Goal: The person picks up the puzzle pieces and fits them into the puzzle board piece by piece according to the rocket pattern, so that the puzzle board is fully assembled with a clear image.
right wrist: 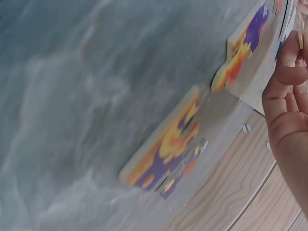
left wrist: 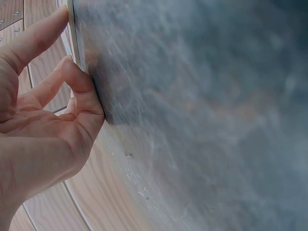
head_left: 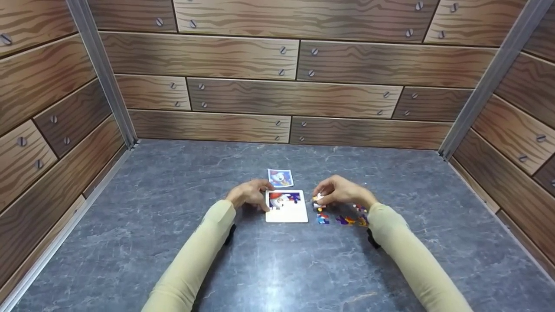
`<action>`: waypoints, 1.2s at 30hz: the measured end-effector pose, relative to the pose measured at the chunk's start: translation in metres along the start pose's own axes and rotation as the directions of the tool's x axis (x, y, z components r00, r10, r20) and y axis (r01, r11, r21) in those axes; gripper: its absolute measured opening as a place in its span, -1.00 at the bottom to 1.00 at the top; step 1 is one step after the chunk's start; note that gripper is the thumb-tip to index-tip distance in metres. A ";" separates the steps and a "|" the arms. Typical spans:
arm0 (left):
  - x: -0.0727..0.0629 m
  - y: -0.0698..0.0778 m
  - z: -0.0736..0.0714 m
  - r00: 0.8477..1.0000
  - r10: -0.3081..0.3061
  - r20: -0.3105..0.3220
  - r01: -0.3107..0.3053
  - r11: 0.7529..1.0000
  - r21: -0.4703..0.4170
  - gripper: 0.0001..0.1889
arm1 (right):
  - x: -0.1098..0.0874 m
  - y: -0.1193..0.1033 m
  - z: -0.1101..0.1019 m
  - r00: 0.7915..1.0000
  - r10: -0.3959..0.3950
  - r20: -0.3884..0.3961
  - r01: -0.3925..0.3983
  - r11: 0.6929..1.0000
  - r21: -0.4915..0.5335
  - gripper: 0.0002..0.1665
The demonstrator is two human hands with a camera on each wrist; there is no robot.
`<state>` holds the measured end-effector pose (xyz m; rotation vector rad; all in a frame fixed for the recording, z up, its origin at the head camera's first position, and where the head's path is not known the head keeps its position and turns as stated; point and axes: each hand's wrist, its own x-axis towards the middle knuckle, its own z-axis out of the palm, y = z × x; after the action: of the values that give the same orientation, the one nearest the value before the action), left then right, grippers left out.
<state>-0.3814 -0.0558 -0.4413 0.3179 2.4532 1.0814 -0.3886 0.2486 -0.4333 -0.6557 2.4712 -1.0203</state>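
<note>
Several lobed puzzle pieces (right wrist: 168, 144) dot veined tabletop (head_left: 303, 268).

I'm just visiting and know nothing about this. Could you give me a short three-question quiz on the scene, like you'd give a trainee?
1. True or false: the person's left grip touches the white puzzle board.
2. What does the right grip pinch?
A) a pen
B) a puzzle piece
C) a cup
3. Where does the picture card lie relative to the white puzzle board?

Key: 1. True. 2. B. 3. Beyond its far edge, as the person sees it.
</note>
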 end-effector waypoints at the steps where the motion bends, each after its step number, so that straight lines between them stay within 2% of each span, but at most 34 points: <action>1: 0.000 0.000 0.000 1.000 0.002 0.000 -0.002 1.000 0.000 -0.32 | 0.001 -0.001 0.001 1.000 -0.002 0.000 0.002 1.000 0.004 -0.68; 10: 0.003 -0.001 -0.001 1.000 0.015 0.003 -0.015 1.000 0.010 -0.31 | 0.009 -0.012 0.012 0.999 -0.046 0.018 0.046 0.999 0.018 -0.71; 18: 0.004 0.000 -0.001 1.000 -0.020 0.003 0.020 0.999 0.027 -0.32 | 0.017 -0.022 0.022 0.997 -0.066 0.050 0.064 0.997 0.053 -0.73; 25: 0.003 0.000 0.000 1.000 0.013 0.005 -0.013 1.000 0.017 -0.32 | 0.024 -0.029 0.032 0.994 -0.089 0.063 0.084 0.993 0.080 -0.71; 36: 0.001 0.000 -0.001 1.000 0.022 0.006 -0.022 1.000 0.015 -0.30 | 0.035 -0.041 0.043 0.993 -0.116 0.028 0.116 0.993 0.003 -0.77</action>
<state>-0.3830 -0.0558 -0.4411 0.3528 2.4595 1.0703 -0.3843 0.1801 -0.4374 -0.8157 2.4321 -1.0475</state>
